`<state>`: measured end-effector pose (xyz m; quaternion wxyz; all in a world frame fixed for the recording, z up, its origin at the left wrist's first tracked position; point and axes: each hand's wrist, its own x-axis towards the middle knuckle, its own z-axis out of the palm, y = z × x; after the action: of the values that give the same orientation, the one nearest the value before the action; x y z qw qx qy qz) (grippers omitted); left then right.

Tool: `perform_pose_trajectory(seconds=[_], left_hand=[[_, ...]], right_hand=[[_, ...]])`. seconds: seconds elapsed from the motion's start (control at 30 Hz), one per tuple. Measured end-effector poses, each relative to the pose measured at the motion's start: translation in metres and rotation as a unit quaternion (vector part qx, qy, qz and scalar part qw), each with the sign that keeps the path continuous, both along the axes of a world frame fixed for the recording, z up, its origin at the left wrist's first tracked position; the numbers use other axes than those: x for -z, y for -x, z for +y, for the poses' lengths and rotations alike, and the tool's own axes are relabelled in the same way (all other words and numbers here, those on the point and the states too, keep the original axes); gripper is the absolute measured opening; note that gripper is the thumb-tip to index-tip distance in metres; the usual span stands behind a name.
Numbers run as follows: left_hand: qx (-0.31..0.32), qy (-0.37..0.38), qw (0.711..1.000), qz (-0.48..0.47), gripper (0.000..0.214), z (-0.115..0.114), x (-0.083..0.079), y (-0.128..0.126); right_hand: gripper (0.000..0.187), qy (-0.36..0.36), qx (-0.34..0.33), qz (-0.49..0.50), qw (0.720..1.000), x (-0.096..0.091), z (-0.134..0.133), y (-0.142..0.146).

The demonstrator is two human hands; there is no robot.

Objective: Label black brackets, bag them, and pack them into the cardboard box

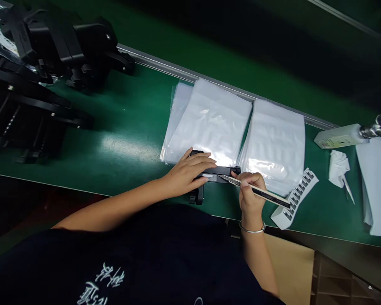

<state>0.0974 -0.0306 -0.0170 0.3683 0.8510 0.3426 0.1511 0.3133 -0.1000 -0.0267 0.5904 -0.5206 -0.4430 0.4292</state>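
A black plastic device [231, 170] with a long bar and end pieces lies at the front of the green table. My left hand [189, 173] rests on it, fingers stretched flat across the bar and thumb on the near side. A small white label [207, 175] shows on the bar beside the thumb. Pinched in my right hand [251, 195] is a pair of slim tweezers [269, 197], pale at the edges and dark between. Their pointed tip reaches the bar just right of the label; whether it touches cannot be made out.
Stacks of clear plastic bags [209, 123] lie behind my hands. To the right are a curved white strip with dark pieces [295, 199], a crumpled tissue [338, 167], a bottle [339, 136] and white sheets [379, 186]. Bulky black equipment [60, 46] stands at left.
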Motion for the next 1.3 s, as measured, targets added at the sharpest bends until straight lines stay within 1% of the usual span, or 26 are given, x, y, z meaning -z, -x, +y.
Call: perform_pose_trajectory(seconds=[0.23,0.43,0.73,0.87,1.03,1.2,1.3], left_hand=[[-0.002,0.017,1.000,-0.011,0.036,-0.0002,0.0006,0.0001],[-0.006,0.007,1.000,-0.023,0.035,-0.0002,0.0037,0.0002],[-0.003,0.013,1.000,-0.014,0.034,0.0005,-0.0015,-0.0001],[-0.004,0.011,1.000,-0.021,0.033,0.0002,-0.0003,0.0000],[-0.007,0.011,0.999,-0.032,0.032,0.0001,0.0025,0.0000],[-0.004,0.020,1.000,-0.022,0.032,0.0005,-0.0002,-0.0001],[-0.004,0.019,1.000,-0.022,0.032,0.0009,-0.0012,-0.0003]], right_hand=[[0.013,0.008,-0.006,0.007,1.000,0.0019,0.0017,-0.0025],[0.006,-0.020,-0.015,0.032,0.999,0.0038,0.0010,-0.0025],[0.007,-0.012,-0.009,0.025,1.000,0.0023,0.0004,-0.0022],[0.007,-0.014,-0.011,0.024,1.000,0.0023,0.0000,-0.0024],[0.009,0.002,-0.014,0.040,0.999,0.0026,0.0005,-0.0032],[0.011,0.001,-0.010,0.064,0.998,0.0021,0.0022,-0.0033],[0.010,-0.001,-0.009,0.050,0.999,0.0018,0.0021,-0.0031]])
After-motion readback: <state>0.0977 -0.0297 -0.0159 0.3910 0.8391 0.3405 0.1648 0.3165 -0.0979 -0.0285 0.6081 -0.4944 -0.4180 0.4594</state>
